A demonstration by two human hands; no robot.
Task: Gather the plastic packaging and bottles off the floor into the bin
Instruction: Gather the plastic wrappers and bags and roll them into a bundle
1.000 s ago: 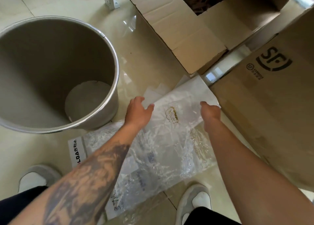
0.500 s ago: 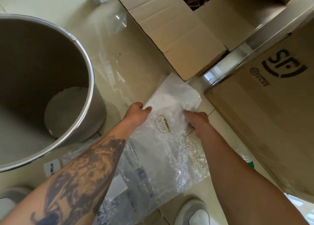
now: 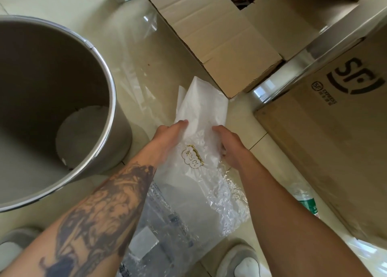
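The pale tiled floor (image 3: pixel 88 8) carried the bin (image 3: pixel 114 100), crumpled plastic packaging (image 3: pixel 201 195), a bottle (image 3: pixel 307 201) — and cardboard boxes (image 3: pixel 219 31).

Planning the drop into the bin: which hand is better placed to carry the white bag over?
Left. The left hand grips the white bag on the side facing the bin; the right hand is farther away.

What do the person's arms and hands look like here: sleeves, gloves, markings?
Both forearms are bare, with no sleeves showing. Left forearm carries a large dark tattoo from near the wrist back to the frame edge. Right forearm is unmarked. Left hand and right hand wear no gloves; no rings or watch visible.
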